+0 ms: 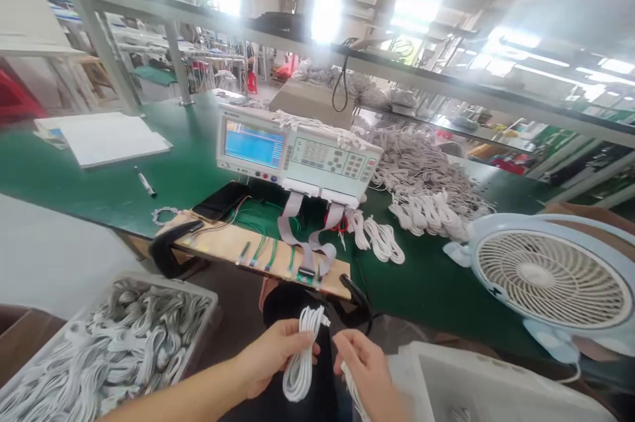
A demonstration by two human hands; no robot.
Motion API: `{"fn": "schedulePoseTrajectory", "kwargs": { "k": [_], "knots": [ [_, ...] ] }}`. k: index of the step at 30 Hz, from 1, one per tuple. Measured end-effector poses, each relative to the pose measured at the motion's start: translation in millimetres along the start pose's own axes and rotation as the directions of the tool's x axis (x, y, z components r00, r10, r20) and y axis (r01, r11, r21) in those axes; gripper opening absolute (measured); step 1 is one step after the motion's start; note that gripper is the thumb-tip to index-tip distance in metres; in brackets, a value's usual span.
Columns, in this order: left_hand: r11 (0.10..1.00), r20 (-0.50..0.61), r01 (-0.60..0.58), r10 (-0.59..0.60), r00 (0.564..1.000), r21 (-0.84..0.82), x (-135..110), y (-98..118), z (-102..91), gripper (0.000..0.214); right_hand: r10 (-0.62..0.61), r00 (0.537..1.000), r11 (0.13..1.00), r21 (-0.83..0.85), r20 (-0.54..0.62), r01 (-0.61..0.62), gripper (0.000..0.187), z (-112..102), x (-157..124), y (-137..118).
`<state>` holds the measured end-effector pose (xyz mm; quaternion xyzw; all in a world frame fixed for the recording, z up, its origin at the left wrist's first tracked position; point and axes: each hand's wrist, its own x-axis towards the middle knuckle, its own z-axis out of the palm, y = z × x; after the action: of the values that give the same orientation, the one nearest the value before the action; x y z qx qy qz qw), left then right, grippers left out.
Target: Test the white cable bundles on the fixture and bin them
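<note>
My left hand is closed on a coiled white cable bundle, held upright above my lap. Just to its right, my right hand pinches a loose end of white cable that trails down under the palm. Both hands hover in front of a wooden test board with green wires and grey ribbon cables. Those ribbons run up to a white tester with a blue screen on the green bench.
A grey bin of coiled white cables sits at lower left. An empty white bin is at lower right under a pale blue fan. Heaps of white cables lie right of the tester. Papers and a pen lie at left.
</note>
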<state>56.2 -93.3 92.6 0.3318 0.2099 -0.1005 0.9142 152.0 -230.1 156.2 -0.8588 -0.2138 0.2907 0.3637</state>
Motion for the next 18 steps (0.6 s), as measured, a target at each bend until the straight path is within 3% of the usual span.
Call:
{"fn": "schedulePoseTrajectory", "kwargs": {
  "k": [2,6,8,11,14,18],
  "knots": [
    [0.99,0.023,-0.129,0.128,0.991,0.062,0.9,-2.6,-6.3,0.033,0.06,0.997,0.985,0.159,0.042,-0.066,0.033,14.0,14.0,1.8],
    [0.956,0.0,-0.295,0.295,0.956,-0.002,4.3,-2.6,-12.5,0.037,0.049,0.998,0.934,0.356,-0.045,-0.03,0.036,42.8,30.7,5.4],
    [0.941,-0.028,-0.31,0.309,0.951,-0.134,5.4,-0.1,-15.5,0.036,0.155,0.985,0.864,0.495,-0.079,-0.096,0.039,51.7,33.7,8.8],
    [0.954,-0.006,-0.196,0.2,0.98,-0.227,9.0,3.2,-20.3,0.028,0.262,0.964,0.754,0.633,-0.045,-0.175,0.044,56.5,34.1,12.7],
    [0.992,-0.046,-0.094,0.091,0.995,-0.081,16.7,4.1,-23.7,0.035,0.15,0.987,0.863,0.495,-0.06,-0.101,0.044,54.4,33.5,12.4],
    [0.968,-0.076,-0.186,0.201,0.977,0.168,27.6,5.0,-22.6,0.037,-0.01,0.988,0.973,0.226,-0.157,0.046,0.042,50.2,37.1,13.8]
  ]
}}
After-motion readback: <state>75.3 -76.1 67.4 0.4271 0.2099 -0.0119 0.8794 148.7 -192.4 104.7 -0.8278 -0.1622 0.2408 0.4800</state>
